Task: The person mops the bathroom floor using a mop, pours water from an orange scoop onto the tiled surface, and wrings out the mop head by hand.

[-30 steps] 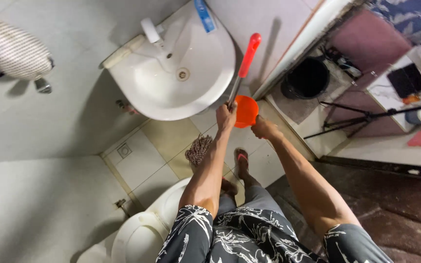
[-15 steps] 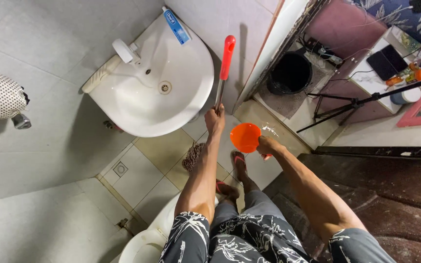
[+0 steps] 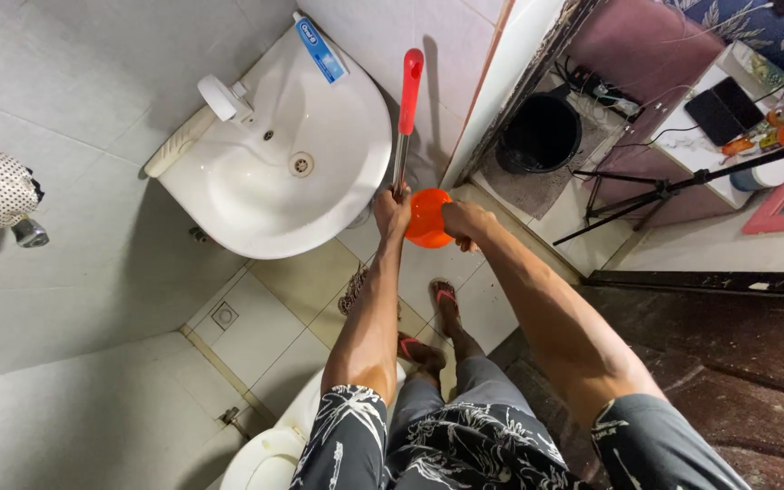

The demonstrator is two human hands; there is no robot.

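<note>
My left hand (image 3: 390, 210) grips the metal shaft of a mop (image 3: 405, 100) with a red upper handle. The brown stringy mop head (image 3: 353, 290) rests on the tiled floor below, partly hidden by my forearm. My right hand (image 3: 463, 222) holds a small orange bowl-shaped scoop (image 3: 426, 219), tilted on its side right beside my left hand and the mop shaft. My feet in red-strapped sandals (image 3: 446, 298) stand on the tiles beneath.
A white washbasin (image 3: 274, 172) with a tap and a toothpaste tube (image 3: 318, 47) hangs at the left. A white toilet (image 3: 269, 449) is below. A black bucket (image 3: 542, 132) sits past the doorway, near a tripod (image 3: 673, 186). Dark steps lie at the right.
My right hand lifted the orange scoop up and leftward, tipping it against the mop shaft. Half a second ago it was lower and facing up. The view shifted slightly.
</note>
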